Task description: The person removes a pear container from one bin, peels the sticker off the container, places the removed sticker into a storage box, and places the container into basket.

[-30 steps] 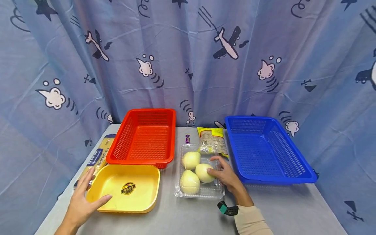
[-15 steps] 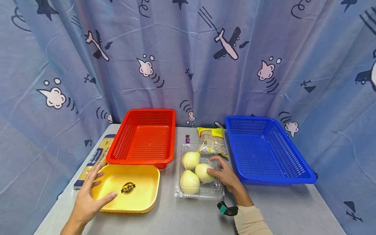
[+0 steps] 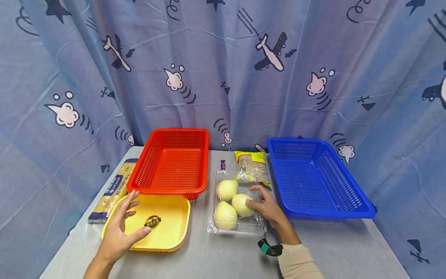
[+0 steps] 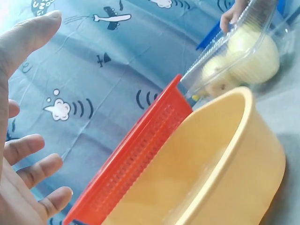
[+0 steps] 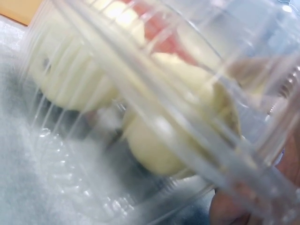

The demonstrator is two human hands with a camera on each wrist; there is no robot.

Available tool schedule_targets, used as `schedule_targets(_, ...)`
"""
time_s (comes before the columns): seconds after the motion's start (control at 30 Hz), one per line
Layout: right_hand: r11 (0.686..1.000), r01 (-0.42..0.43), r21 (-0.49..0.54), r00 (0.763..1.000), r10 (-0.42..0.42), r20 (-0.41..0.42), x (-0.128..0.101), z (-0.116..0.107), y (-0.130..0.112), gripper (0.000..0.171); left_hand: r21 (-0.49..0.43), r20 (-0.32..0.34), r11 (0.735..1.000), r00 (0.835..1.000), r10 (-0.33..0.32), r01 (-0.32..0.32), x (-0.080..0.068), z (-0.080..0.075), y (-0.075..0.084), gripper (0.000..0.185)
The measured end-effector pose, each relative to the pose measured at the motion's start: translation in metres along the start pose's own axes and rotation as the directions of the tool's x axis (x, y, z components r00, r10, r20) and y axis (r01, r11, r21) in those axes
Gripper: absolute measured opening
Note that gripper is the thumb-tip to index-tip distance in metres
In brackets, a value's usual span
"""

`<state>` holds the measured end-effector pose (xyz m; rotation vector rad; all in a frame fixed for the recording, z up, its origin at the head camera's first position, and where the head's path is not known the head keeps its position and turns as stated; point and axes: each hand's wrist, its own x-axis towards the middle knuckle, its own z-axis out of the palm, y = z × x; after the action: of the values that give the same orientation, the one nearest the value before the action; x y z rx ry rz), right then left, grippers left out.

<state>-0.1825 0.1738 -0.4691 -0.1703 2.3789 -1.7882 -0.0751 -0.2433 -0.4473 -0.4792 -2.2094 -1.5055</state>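
A clear plastic container [image 3: 240, 231] with three round pale-yellow pears [image 3: 225, 215] sits mid-table. My right hand [image 3: 269, 211] grips its right side, thumb over the right-hand pear and fingers bent at the lid. In the right wrist view, the clear wall [image 5: 154, 112] crosses in front of the pears and part of the hand. My left hand [image 3: 116, 232] hovers at the left side of a yellow basin [image 3: 174, 219], thumb and fingers spread, holding nothing. The left wrist view shows the spread fingers [image 4: 42, 171] apart from the basin wall [image 4: 253, 154].
Behind the basin stands a red basket [image 3: 177, 166]; a blue basket [image 3: 310, 182] is on the right. A long yellow pasta packet [image 3: 115, 190] lies at the left edge. A small purple-wrapped candy [image 3: 222, 164] and a yellow-topped bag [image 3: 251, 162] lie behind the container.
My left hand has moved right, from the pasta packet and the basin's left rim to over the basin's left part. The right hand and the container have stayed put.
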Motion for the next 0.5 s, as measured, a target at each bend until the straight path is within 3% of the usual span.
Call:
schedule_targets(0.23, 1.0, 0.005, 0.013, 1.0, -0.005, -0.024, 0.013, -0.001, 0.027, 0.045, -0.07, 0.046, 0.997, 0.999, 0.019, -0.015, 0.003, 0.015, -0.001, 0.098)
schedule_targets(0.5, 0.999, 0.026, 0.022, 0.999, -0.025, -0.035, 0.014, -0.001, 0.031, 0.044, -0.127, 0.094, 0.992, 0.995, 0.027, -0.014, 0.012, 0.037, 0.0, 0.093)
